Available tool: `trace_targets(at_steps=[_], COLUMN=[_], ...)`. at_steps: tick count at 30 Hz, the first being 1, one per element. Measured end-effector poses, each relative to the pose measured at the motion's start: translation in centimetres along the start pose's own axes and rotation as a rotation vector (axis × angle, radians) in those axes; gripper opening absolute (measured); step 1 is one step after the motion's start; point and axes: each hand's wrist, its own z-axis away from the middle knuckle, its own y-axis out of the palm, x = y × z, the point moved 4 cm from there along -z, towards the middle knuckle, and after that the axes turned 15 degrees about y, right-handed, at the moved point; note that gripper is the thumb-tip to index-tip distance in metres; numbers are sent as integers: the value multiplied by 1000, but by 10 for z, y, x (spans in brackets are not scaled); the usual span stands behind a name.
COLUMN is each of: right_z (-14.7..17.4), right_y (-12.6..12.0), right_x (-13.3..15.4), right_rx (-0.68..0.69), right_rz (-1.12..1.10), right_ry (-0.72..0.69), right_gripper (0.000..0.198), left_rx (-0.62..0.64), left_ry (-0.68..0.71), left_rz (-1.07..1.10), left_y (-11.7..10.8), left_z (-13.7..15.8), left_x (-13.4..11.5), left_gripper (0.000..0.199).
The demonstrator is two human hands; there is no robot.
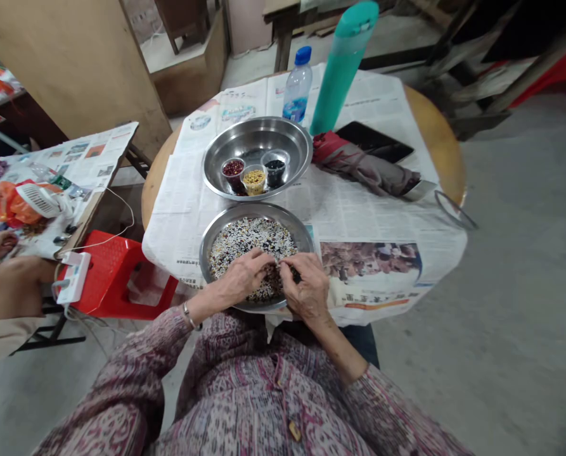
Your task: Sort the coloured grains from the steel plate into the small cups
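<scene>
Floor (463, 354): grey, stretching away on my right.
Desk (444, 145): round-edged wood before me, spread with newspaper (168, 221).
Side desk (91, 215): on my left, newspapered too.
Stool (109, 259): red plastic, between the two desks.
Panel (73, 57): tan, upright, behind the side desk.
Far end: wooden furniture (283, 11), blurred.
Light: soft, dull to my eye.

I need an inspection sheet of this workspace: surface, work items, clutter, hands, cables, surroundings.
Surface: newspaper over wooden table.
Work items: front basin with mixed grains; rear basin with three cups: red, yellow, black contents.
Clutter: bottle, green flask, folded umbrella, dark flat object.
Hands: left hand, right hand close together over front basin; grip unclear.
Cables: white cable, power strip at red stool.
Surroundings: second table, another person's hand.
</scene>
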Motion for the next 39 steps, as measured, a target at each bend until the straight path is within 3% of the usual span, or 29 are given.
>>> trace_targets(at_steps=[5,8,10,12,16,20,23,26,32,36,39], right_z=[-1,-1,-1,-1,-1,-1,-1,0,0,0,0], right_y=[0,0,0,0,0,0,0,-1,-1,0,-1], right_x=[1,1,0,0,-2,-3,-2,-2,-3,-4,-4], right_rx=[-7,-6,0,3,-1,-14,-7,2,16,28,31], right_rz=[-11,-9,-7,-6,-15,-17,-11,-26,-45,-49,-50], right_ry=[-5,-4,4,11,7,4,23,44,64,100,109], right_gripper=[13,13,14,14,14,14,16,17,18,18,18], left_rx=[-170,-110,-59,-39,-12,129,206,221,98,7,-18], left_ry=[-117,-207,-202,-176,-75,99,237,269,4,-166,-221], left_rz=[-230,-274,-209,-117,66,145,33,-183,-415,-427,-393], left_y=[-16,-23,-20,-15,-9,-4,3,8,-15,-35,-39], left_z=[-17,-12,-10,-10,-6,5,6,-6,-22,4,32], left_x=[20,29,31,29,13,-16,-25,-15,22,36,29], left_gripper=[34,49,35,19,15,11,17,19,26,22,23])
